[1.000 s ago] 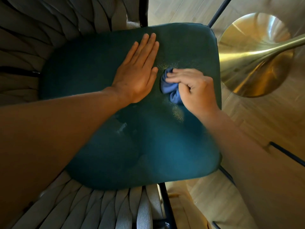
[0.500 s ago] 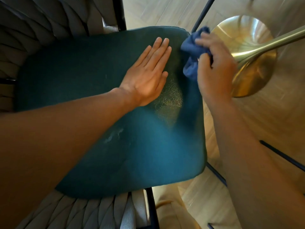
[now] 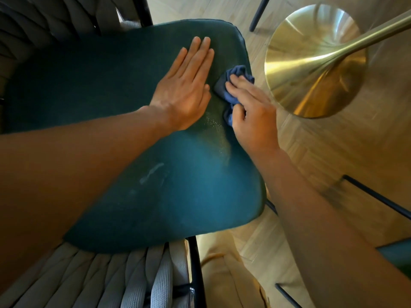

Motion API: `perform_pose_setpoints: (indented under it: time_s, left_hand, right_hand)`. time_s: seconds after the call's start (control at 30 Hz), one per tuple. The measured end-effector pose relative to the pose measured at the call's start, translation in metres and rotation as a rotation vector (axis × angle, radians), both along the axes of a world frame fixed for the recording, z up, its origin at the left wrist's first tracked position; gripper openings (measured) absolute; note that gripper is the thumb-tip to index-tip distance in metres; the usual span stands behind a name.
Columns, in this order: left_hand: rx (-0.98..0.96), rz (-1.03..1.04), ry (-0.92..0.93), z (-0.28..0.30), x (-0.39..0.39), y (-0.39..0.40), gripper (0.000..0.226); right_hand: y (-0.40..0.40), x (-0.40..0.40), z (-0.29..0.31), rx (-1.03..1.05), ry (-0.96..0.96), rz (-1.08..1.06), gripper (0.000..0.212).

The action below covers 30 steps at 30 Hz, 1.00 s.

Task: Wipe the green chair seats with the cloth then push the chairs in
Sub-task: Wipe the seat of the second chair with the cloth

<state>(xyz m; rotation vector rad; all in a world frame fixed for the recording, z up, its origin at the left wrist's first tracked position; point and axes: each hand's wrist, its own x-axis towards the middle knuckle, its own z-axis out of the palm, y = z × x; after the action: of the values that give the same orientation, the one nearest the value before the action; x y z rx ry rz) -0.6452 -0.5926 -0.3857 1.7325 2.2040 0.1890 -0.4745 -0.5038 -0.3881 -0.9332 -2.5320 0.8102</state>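
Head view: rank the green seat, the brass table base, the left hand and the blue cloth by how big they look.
1. Green seat, by far the largest.
2. Brass table base.
3. Left hand, flat on the seat.
4. Blue cloth, smallest, though the right hand covers much of it, so its full extent is unsure.

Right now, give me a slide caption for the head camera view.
Left hand flat on the green chair seat while the right hand wipes with a blue cloth near its edge.
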Motion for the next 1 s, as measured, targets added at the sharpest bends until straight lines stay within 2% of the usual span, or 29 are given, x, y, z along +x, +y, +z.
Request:
perform_pose_setpoints:
  time_s: [0.2, 0.33, 0.43, 0.6, 0.7, 0.83, 1.0]
  left_hand:
    - [0.035, -0.013, -0.101, 0.013, 0.003, -0.017, 0.066]
    - [0.083, 0.043, -0.143, 0.017, 0.013, -0.055, 0.067]
    - [0.08, 0.155, -0.162, 0.017, 0.023, -0.094, 0.067]
    - [0.045, 0.506, -0.185, 0.018, 0.03, -0.177, 0.066]
    - [0.017, 0.773, -0.189, 0.019, 0.032, -0.225, 0.068]
    - [0.008, 1.025, -0.068, 0.015, 0.034, -0.281, 0.068]
    - [0.01, 1.106, 0.009, 0.002, 0.041, -0.311, 0.07]
  right_hand:
    - [-0.016, 0.026, 0.028, -0.096, -0.138, 0.118, 0.039]
    - [-0.027, 0.021, 0.07, -0.338, -0.334, 0.206, 0.043]
    - [-0.046, 0.01, 0.095, -0.621, -0.407, 0.169, 0.041]
    - [-0.097, -0.025, 0.094, -0.9, -0.418, 0.197, 0.047]
    - [-0.129, -0.05, 0.089, -0.886, -0.467, 0.323, 0.047]
    - [-0.164, -0.086, 0.087, -0.872, -0.474, 0.422, 0.048]
    - [-0.192, -0.14, 0.079, -0.855, -0.23, 0.408, 0.046]
